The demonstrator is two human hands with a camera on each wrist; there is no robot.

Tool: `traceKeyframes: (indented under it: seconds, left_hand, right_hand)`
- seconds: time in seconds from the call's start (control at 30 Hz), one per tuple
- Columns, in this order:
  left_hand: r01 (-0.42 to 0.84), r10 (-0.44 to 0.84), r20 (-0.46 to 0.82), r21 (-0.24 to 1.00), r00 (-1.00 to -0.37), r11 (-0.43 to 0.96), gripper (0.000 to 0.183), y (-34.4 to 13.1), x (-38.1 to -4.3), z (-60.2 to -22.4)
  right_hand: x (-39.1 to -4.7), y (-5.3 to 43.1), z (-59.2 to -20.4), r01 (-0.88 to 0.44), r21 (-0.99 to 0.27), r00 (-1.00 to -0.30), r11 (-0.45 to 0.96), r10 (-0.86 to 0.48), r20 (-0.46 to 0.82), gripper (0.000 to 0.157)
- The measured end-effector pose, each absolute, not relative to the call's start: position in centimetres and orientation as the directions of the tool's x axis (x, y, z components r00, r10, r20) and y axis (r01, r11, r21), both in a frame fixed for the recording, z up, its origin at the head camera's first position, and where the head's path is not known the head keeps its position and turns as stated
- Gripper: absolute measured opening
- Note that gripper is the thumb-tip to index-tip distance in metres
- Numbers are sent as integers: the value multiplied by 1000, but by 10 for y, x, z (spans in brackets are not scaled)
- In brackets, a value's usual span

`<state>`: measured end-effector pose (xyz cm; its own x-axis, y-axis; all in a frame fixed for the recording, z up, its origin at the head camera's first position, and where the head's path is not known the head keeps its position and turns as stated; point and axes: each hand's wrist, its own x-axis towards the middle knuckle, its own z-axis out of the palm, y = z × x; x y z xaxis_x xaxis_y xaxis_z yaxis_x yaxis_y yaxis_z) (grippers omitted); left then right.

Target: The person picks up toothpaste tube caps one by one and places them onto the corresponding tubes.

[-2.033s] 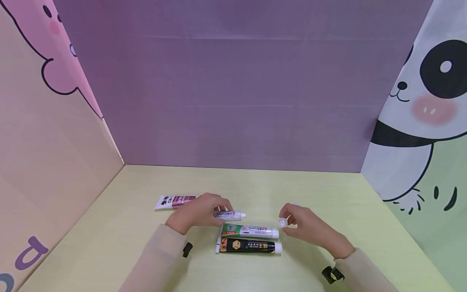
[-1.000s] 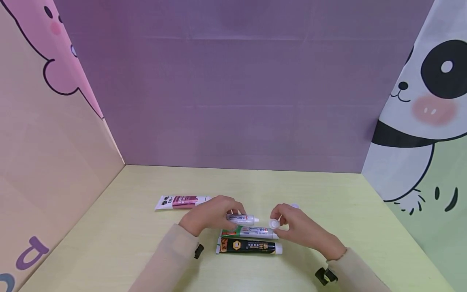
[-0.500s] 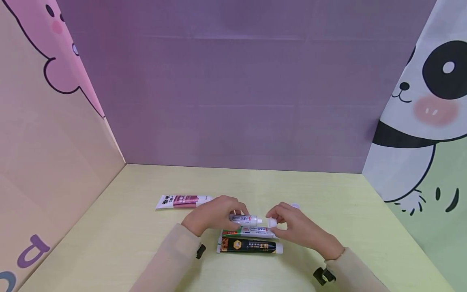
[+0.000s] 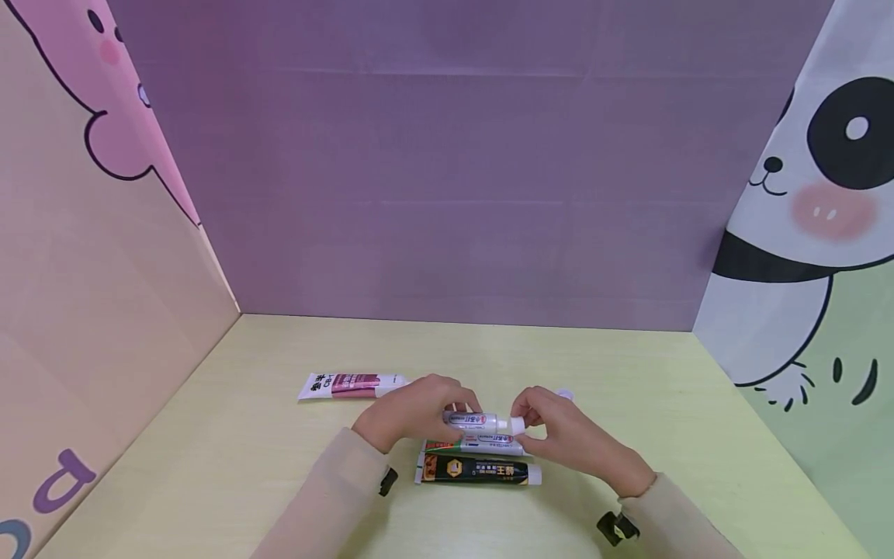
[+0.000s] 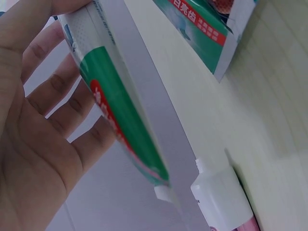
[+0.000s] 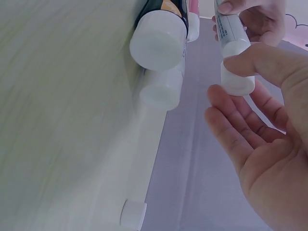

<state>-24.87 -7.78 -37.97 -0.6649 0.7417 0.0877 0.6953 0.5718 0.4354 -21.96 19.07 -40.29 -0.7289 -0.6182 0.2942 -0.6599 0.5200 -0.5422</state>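
Note:
My left hand (image 4: 417,407) grips a small white and green toothpaste tube (image 4: 473,421) between thumb and fingers, its nozzle end pointing right. The green part (image 5: 127,106) runs down to the tail in the left wrist view. With thumb and fingertips, my right hand (image 4: 583,439) pinches a white cap (image 4: 517,425) right at the nozzle. The right wrist view has the cap (image 6: 239,83) in line with the tube. Just below the held tube lie a capped green and white toothpaste tube (image 4: 489,443) and a capped black one (image 4: 478,470), side by side.
A pink and white toothpaste tube (image 4: 352,386) lies at the back left, partly behind my left hand; its bare nozzle (image 5: 200,166) shows in the left wrist view. Behind my right hand, a loose white cap (image 4: 565,394) rests on the table (image 4: 279,481). Printed walls enclose the table.
Both hands have come together: the left moved right with its tube, the right moved left with the cap. The cap has turned from facing the camera to face the nozzle and now meets it.

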Motion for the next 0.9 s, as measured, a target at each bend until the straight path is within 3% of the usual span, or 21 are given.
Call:
traceKeyframes:
  seconds: [0.9]
  left_hand:
    - [702,742,98,425,-664,572,29,-73,-245,-379]
  right_hand:
    - [-219,189,-404,-635,-585,-744,505,-603,287,29]
